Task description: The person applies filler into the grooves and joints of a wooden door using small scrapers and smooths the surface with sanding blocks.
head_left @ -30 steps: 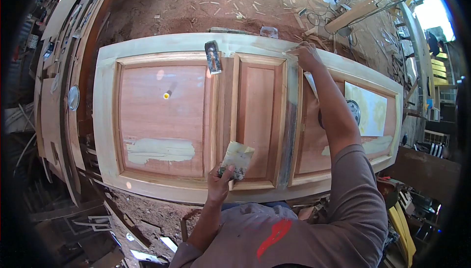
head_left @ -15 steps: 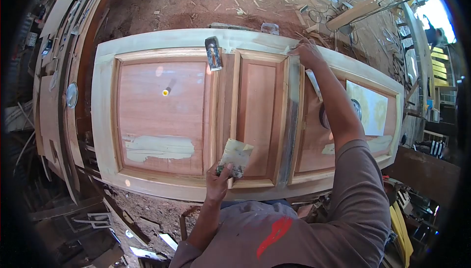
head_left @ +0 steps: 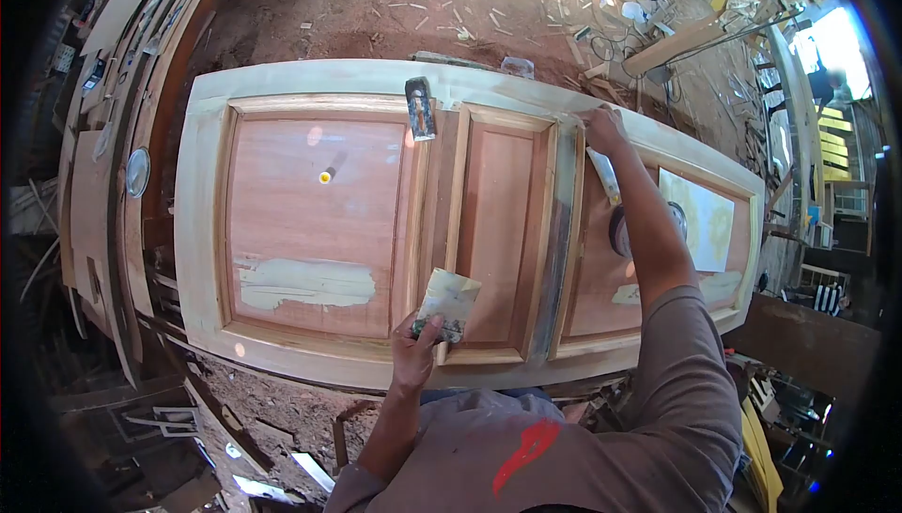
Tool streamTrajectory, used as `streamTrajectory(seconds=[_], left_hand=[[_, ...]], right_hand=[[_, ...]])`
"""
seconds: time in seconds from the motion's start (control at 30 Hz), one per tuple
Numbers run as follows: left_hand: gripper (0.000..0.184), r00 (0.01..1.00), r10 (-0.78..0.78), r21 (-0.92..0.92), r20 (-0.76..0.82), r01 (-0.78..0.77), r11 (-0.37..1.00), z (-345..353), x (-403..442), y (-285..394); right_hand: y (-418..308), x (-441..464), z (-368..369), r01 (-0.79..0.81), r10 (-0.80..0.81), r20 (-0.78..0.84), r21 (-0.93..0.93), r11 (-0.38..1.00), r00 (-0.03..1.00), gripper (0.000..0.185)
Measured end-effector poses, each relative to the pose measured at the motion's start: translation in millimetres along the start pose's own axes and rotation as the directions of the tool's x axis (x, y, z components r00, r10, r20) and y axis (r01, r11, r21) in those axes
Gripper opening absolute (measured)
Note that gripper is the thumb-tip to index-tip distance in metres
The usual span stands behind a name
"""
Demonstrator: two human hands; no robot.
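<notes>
A panelled wooden door (head_left: 310, 363) lies flat in front of me, its frame coated pale. My left hand (head_left: 416, 349) grips a stained, pale square plate (head_left: 448, 302) over the door's near edge. At the far rail, beside the top of the grey strip (head_left: 554, 259), my right hand (head_left: 604, 126) has its fingers bent together; what they hold, if anything, is too small to make out. A dark-handled tool (head_left: 420, 109) rests across the far rail. Pale filler (head_left: 305, 284) is smeared on the left panel, where a small yellow-topped object (head_left: 325, 178) stands.
On the right panel are a white stained sheet (head_left: 697, 222), a round can (head_left: 620, 231) partly behind my forearm, and a pale strip (head_left: 603, 175). A round lid (head_left: 138, 173) lies on boards at the left. Wood scraps litter the ground beyond the door.
My right hand has moved slightly right and nearer along the far rail. My left hand still grips the plate, almost unmoved. The view has shifted a little.
</notes>
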State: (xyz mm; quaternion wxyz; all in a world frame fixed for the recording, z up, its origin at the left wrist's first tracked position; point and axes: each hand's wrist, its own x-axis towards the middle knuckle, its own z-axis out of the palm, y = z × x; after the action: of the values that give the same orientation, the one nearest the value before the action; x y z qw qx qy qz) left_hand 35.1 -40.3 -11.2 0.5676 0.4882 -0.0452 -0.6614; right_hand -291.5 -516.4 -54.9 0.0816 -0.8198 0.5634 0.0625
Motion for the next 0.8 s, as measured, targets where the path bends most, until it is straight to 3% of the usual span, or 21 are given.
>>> streamTrajectory(seconds=[0.07, 0.17, 0.27, 0.47, 0.67, 0.77, 0.8], left_hand=[[0.033, 1.000, -0.006, 0.010, 0.021, 0.006, 1.000, -3, 1, -1], [0.034, 1.000, 0.001, 0.003, 0.028, -0.002, 1.000, 3, -1, 8], [0.035, 1.000, -0.019, -0.002, 0.003, 0.019, 1.000, 3, 0, 8], [0.035, 1.000, -0.002, 0.039, -0.007, 0.002, 0.999, -1, -1, 6], [0.029, 0.999, 0.016, 0.096, -0.039, -0.013, 0.995, -3, 1, 12], [0.029, 0.998, 0.012, 0.082, -0.060, -0.007, 0.997, -7, -1, 19], [0.029, 0.998, 0.013, 0.066, -0.064, -0.009, 0.998, -7, -1, 21]], right_hand=[[-10, 0, 0, 0.000, 0.001, -0.035, 0.012, 1.000, 0.999, 0.049], [-12, 13, 3, 0.199, -0.198, -0.145, -0.014, 0.980, 0.969, 0.055], [-44, 22, -24, 0.280, -0.286, -0.033, -0.112, 0.953, 0.958, 0.057], [-28, 41, -24, 0.392, -0.362, 0.168, -0.203, 0.897, 0.917, 0.044], [-15, 45, -20, 0.362, -0.319, 0.200, -0.241, 0.900, 0.927, 0.038], [-17, 35, -43, 0.400, -0.278, 0.312, -0.455, 0.796, 0.909, 0.032], [1, 34, -35, 0.386, -0.281, 0.297, -0.396, 0.833, 0.913, 0.031]])
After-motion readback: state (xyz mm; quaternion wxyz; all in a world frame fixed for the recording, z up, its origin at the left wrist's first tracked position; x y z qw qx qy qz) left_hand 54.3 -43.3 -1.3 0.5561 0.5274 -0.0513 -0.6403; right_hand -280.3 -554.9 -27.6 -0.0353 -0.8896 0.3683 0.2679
